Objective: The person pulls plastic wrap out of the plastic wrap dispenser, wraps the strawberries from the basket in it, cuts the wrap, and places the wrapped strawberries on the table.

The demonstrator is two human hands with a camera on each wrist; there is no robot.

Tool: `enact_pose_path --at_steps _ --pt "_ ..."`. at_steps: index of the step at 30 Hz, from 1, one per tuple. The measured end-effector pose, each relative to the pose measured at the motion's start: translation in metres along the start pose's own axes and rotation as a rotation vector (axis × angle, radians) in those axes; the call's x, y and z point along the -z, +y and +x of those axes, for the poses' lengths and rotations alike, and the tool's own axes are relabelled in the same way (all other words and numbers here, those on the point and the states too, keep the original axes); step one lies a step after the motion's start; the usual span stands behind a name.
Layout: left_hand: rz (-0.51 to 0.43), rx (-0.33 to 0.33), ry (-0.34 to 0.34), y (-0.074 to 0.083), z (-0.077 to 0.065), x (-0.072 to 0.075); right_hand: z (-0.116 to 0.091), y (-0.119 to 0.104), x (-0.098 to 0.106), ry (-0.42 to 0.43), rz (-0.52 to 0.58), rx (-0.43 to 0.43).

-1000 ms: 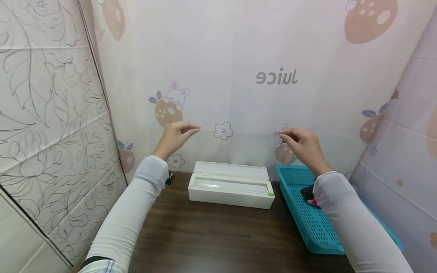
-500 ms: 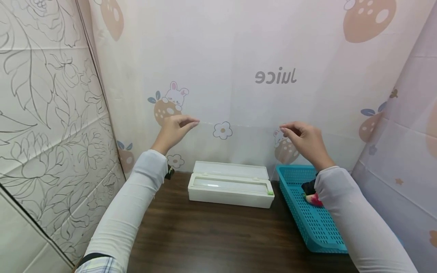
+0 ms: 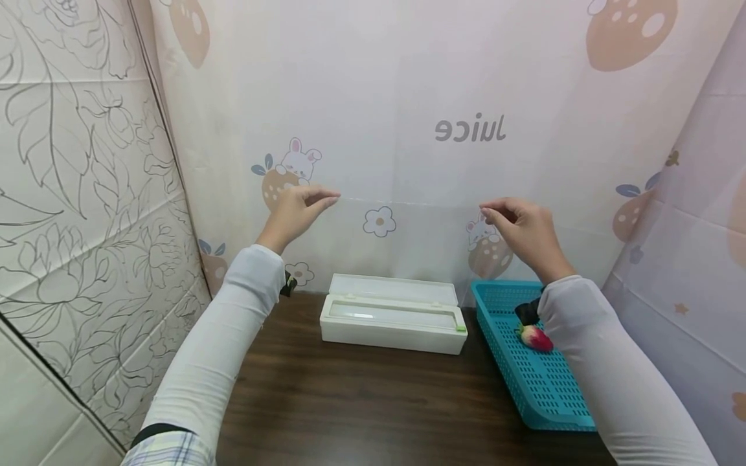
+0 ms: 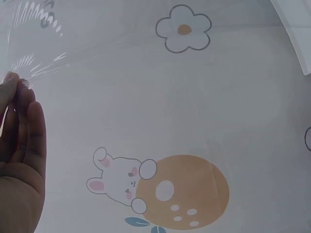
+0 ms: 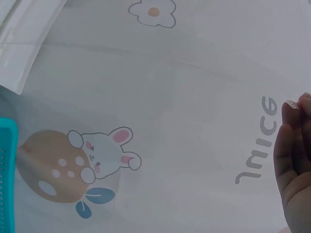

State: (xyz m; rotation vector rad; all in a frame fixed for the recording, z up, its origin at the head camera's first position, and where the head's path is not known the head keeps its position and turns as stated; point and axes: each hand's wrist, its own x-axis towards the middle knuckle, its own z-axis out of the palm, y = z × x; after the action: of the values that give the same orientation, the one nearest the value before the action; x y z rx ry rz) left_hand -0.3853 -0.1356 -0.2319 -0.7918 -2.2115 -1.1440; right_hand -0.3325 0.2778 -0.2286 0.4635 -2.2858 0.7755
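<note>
A clear sheet of plastic wrap stretches between my two raised hands, its shiny top edge running from one to the other. My left hand pinches one corner between thumb and fingers; creases fan out from that pinch in the left wrist view. The opposite corner is pinched by my right hand, slightly lower. Below the sheet, a white wrap dispenser box stands on the table with its lid tipped back. The sheet's lower end is too transparent to trace.
A teal basket stands on the right, under my right forearm, with a red and white radish-like item inside. The dark wooden table meets a printed curtain at the back. Another patterned curtain flanks the left side.
Both hands have risen a little, pulling the plastic wrap's top edge upward with them. The dispenser box stays in place. More of the red and white item in the basket now shows.
</note>
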Motion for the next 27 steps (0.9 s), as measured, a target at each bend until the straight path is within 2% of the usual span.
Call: enact_pose_path --at_steps 17,27 --pt "0.009 -0.031 0.068 0.009 0.002 0.003 0.005 -0.005 0.007 0.044 0.004 0.013" --pt "-0.027 -0.043 0.095 0.014 -0.007 0.005 0.001 -0.009 0.012 0.046 0.010 0.005"
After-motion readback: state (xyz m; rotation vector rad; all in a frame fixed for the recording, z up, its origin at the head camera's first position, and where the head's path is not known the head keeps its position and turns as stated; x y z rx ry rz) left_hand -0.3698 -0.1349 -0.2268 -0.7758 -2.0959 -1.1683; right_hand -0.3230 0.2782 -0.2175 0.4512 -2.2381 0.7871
